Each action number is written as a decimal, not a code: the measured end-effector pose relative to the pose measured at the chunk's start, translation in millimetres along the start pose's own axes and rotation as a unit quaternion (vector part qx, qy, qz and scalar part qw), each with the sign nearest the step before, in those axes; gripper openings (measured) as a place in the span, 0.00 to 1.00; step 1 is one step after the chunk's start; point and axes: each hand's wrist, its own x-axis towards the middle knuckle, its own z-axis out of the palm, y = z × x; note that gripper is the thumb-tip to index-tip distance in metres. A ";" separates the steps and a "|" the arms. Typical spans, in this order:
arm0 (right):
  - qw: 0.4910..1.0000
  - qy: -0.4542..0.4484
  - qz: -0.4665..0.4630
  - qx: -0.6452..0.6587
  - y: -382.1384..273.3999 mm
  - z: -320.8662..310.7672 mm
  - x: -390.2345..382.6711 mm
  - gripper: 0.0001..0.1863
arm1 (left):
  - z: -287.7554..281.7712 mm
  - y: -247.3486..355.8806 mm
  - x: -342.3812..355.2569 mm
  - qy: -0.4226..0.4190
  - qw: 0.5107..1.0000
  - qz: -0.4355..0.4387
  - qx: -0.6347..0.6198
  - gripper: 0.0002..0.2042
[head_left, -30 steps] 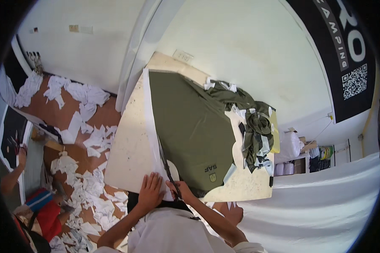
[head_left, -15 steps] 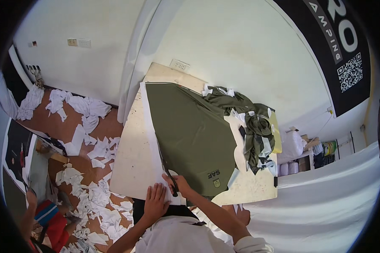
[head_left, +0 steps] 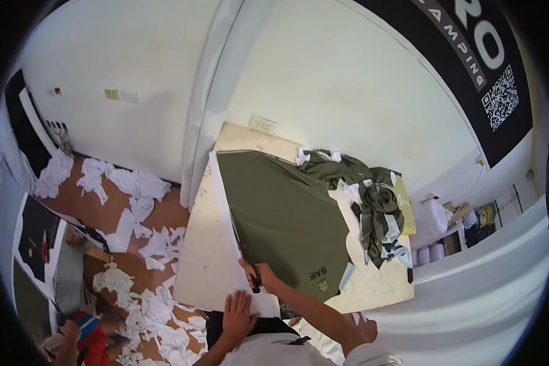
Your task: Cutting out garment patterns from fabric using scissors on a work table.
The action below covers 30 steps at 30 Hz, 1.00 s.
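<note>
Head: scissors (head_left: pixel 257 280) along fabric (head_left: pixel 283 219) edge

Soft, bright light washes the wall (head_left: pixel 341 91); straight edges bend near the blackened rim.

My pale table (head_left: pixel 202 262) stands at 12 o'clock; 1 green cloth (head_left: pixel 287 226) lies spread on it, with a crumpled green heap (head_left: pixel 381 201) along its 1-to-3 o'clock. At my 10 o'clock, white scraps (head_left: pixel 161 310) litter the brown floor (head_left: pixel 117 210).

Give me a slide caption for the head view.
Right hand holding black scissors at the edge of green fabric, left hand flat nearby.
</note>
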 end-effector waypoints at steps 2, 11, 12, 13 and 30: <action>1.000 -0.020 0.008 0.016 -14.9 0.6 -0.8 0.32 | -2.2 0.9 1.7 0.015 1.000 -0.002 -0.010 0.33; 0.999 -0.034 -0.012 -0.003 -48.9 7.8 18.7 0.32 | -11.1 0.8 6.8 0.016 1.000 -0.013 -0.021 0.31; 0.999 -0.038 0.001 0.012 -52.9 9.5 19.6 0.31 | -10.6 0.4 6.9 0.020 0.999 -0.016 -0.024 0.31; 0.999 -0.039 0.001 0.013 -54.2 10.3 23.8 0.31 | -10.3 0.2 6.7 0.024 0.999 -0.018 -0.026 0.31; 0.999 -0.018 -0.022 -0.046 -87.0 12.0 81.4 0.34 | -11.4 -0.5 10.0 0.033 0.999 -0.014 -0.035 0.31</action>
